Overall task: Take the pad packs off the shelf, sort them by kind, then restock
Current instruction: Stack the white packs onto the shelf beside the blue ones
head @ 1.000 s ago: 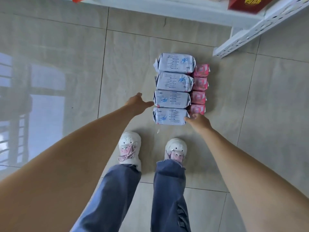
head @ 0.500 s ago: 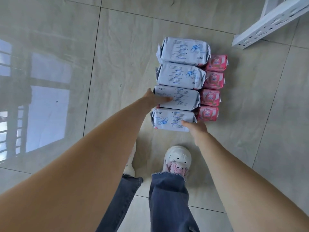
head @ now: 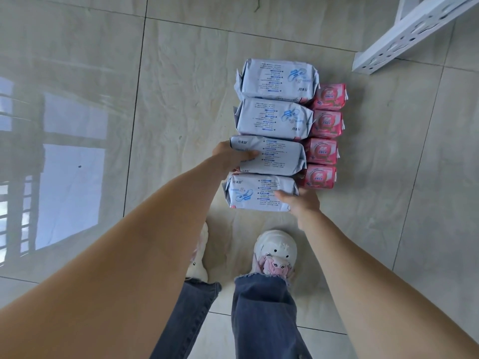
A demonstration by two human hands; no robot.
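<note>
Several pale blue pad packs lie in a column on the tiled floor, with a column of smaller pink pad packs (head: 326, 124) touching their right side. My left hand (head: 230, 158) grips the left end of the third blue pack (head: 274, 156), thumb on top, and that end is lifted a little. My right hand (head: 298, 203) holds the right end of the nearest blue pack (head: 256, 193), thumb across its top. The two far blue packs (head: 277, 99) lie untouched.
A white perforated shelf rail (head: 414, 29) slants across the top right corner, just beyond the packs. My two feet in white shoes (head: 274, 252) stand right below the nearest pack. Glossy tile floor (head: 168, 99) surrounds the packs on the left and right.
Both hands closed in on the blue packs: the left went from beside the third pack to gripping its end, the right took the nearest pack's end. The view dropped closer to the floor.
</note>
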